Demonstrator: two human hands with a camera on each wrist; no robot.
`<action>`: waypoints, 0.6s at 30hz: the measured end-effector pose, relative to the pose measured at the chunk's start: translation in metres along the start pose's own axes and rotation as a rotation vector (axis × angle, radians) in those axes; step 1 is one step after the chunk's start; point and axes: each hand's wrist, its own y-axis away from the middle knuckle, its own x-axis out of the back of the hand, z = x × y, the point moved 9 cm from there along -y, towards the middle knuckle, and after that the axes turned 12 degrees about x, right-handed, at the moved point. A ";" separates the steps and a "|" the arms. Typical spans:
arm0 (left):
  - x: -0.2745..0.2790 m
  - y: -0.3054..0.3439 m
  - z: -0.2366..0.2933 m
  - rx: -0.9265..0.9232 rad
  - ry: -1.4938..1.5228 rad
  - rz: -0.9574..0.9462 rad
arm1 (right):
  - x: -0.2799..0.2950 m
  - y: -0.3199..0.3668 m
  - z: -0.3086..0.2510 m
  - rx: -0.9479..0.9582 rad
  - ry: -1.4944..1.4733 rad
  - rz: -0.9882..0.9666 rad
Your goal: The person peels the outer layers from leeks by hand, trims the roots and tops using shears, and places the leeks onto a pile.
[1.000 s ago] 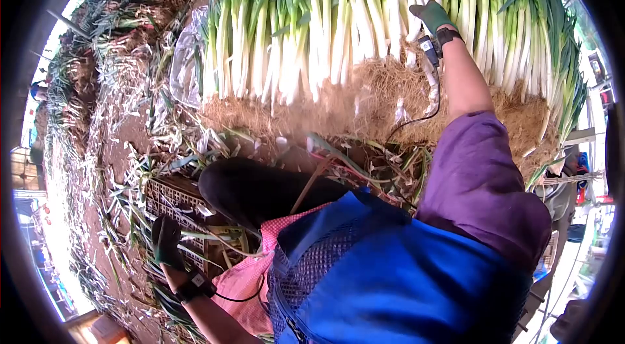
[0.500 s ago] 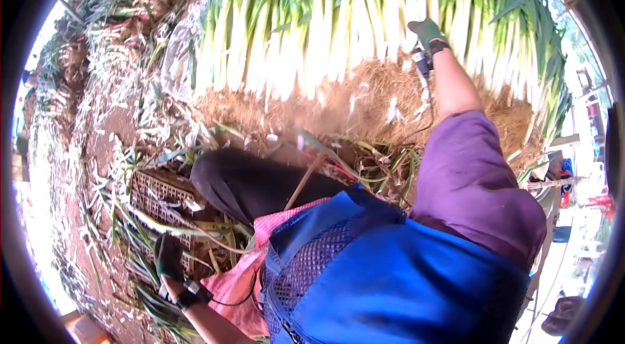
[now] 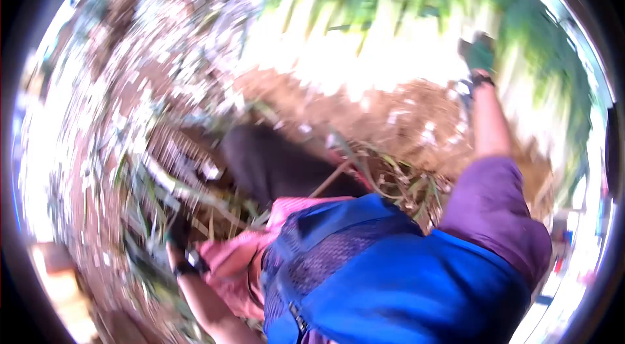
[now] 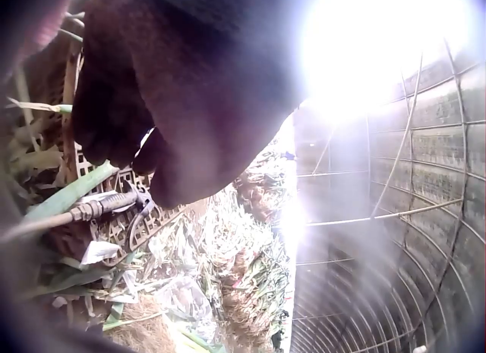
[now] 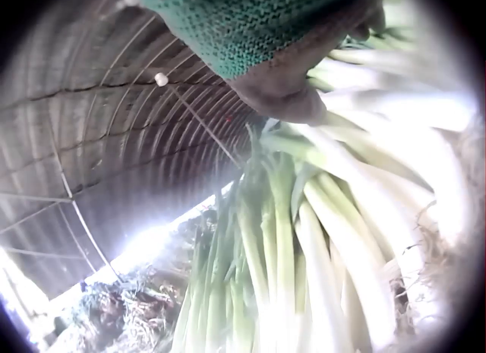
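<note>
Long green onions (image 3: 364, 38) with white stalks and brown roots lie packed in a broad row in front of me, blurred in the head view. At their right part is my right hand (image 3: 478, 54), in a green and dark glove. In the right wrist view its thumb and fingers hold white onion stalks (image 5: 342, 216), the far side hidden by the glove. My gloved left hand (image 3: 177, 227) hangs by the slatted crate (image 3: 185, 152), fingers loosely bent. Below those fingers, in the left wrist view, is a hose fitting with a black lever (image 4: 137, 216).
Loose leaves and peelings (image 3: 124, 168) litter the soil around the crate. My bent dark-clad leg (image 3: 277, 165) is between the crate and the onion roots. More plants (image 4: 250, 277) lie in a row farther off, beneath a ribbed tunnel roof (image 4: 380, 178).
The head view has swung and blurred, so the onions and right hand now sit farther right and lower. The right hand stays at the stalks; the left hand still hangs by the crate.
</note>
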 end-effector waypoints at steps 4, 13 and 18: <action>0.011 0.024 0.015 -0.429 -0.714 0.315 | -0.011 -0.008 -0.128 0.247 -0.443 -0.048; 0.105 0.086 -0.093 0.398 0.530 0.453 | -0.031 0.163 -0.509 0.867 -1.076 -0.579; 0.160 0.122 -0.143 0.516 0.516 0.657 | 0.062 0.271 -0.638 1.125 -1.251 -0.841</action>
